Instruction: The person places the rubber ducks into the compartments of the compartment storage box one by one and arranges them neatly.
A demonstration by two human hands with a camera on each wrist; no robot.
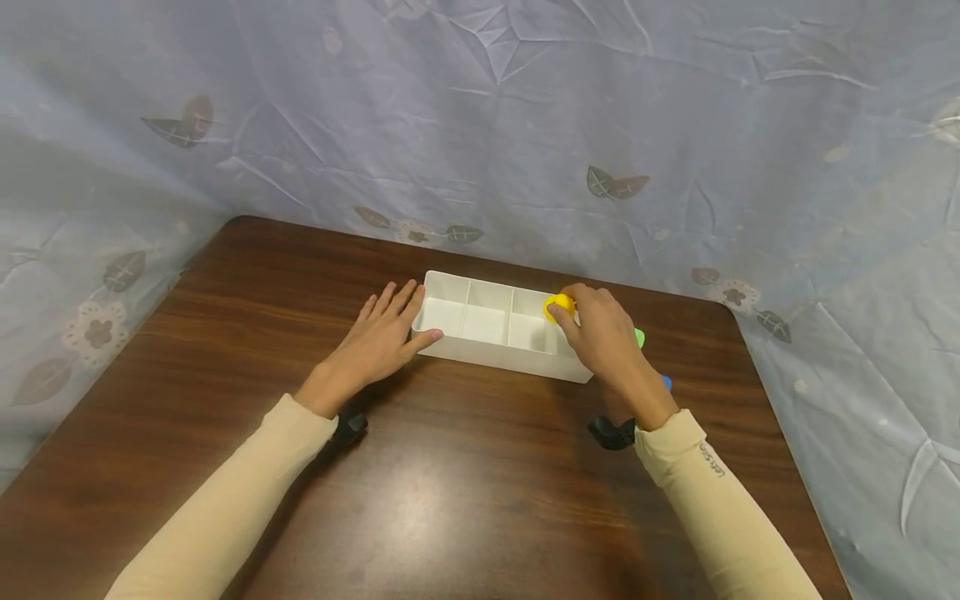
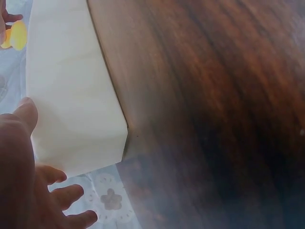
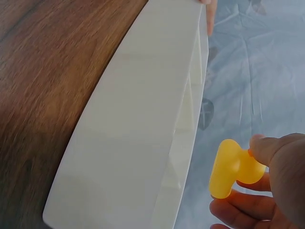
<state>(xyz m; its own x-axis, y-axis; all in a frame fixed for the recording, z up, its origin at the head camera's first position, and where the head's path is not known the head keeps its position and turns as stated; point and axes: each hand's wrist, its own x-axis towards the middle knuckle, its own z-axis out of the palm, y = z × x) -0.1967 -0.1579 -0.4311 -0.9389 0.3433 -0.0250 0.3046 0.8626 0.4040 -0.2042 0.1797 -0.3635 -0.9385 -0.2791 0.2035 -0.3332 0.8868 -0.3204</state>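
Note:
A long white divided box (image 1: 495, 354) stands near the table's far edge. My left hand (image 1: 375, 337) rests against its left end with the fingers straight and the thumb on the front rim. Over the rightmost part of the box, my right hand (image 1: 609, 333) pinches a small yellow toy (image 1: 560, 307) between thumb and fingers. In the right wrist view the toy (image 3: 226, 169) has a flat-based rounded body, a round knob and an orange spot by the thumb; its exact kind is unclear. The right hand covers the box's right end.
Partly hidden behind the right hand and wrist are a green object (image 1: 640, 337) and a blue object (image 1: 667, 382). Black devices (image 1: 611, 433) sit under both wrists. A patterned grey-blue cloth (image 1: 480, 125) hangs behind the brown wooden table (image 1: 420, 500) and on both sides.

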